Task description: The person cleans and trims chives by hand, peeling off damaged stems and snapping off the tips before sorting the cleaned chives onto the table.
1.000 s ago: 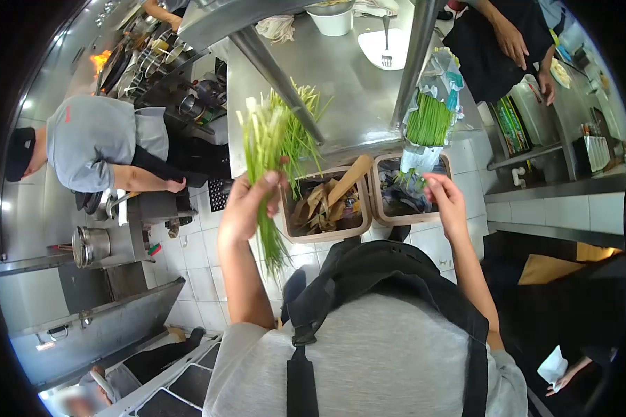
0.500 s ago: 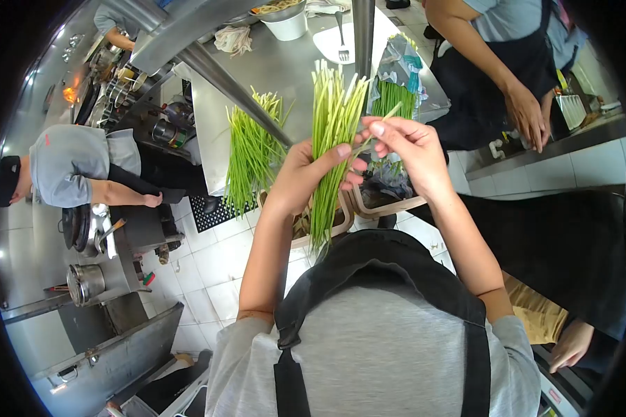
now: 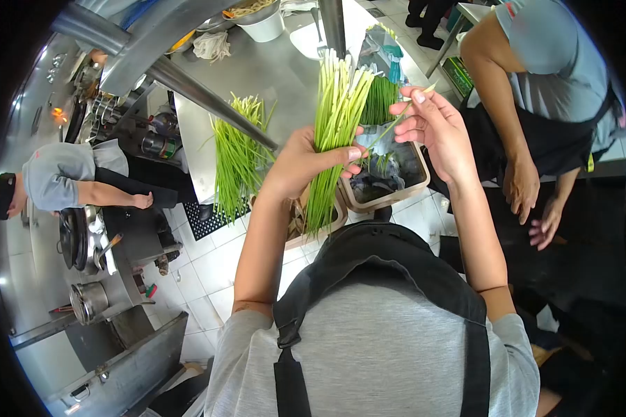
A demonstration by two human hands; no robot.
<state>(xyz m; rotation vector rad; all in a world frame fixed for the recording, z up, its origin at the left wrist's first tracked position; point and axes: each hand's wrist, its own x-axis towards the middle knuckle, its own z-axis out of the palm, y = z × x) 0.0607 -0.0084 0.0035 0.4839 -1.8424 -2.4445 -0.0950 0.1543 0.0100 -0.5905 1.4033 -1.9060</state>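
Note:
My left hand (image 3: 306, 165) is wrapped round an upright bunch of garlic chives (image 3: 341, 97), pale cut ends at the top and green leaves hanging below. To its right, my right hand (image 3: 438, 135) pinches a single thin chive stalk (image 3: 391, 131) between thumb and fingertips; the stalk slants down towards the bunch. A loose pile of garlic chives (image 3: 235, 163) lies on the steel table (image 3: 198, 87) to the left. More chives (image 3: 380, 99) sit in an opened plastic bag (image 3: 388, 52) beyond my right hand.
Below my hands stands a beige bin (image 3: 391, 206) with a dark liner, beside a second bin (image 3: 339, 221). Metal posts (image 3: 209, 97) cross the view above the table. One co-worker (image 3: 549, 76) stands close on the right, another (image 3: 66, 170) at the stoves on the left.
My right hand has moved right and slightly up, away from the bunch, with the stalk in its fingers. The co-worker on the right has shifted, hands lower. My view has turned slightly.

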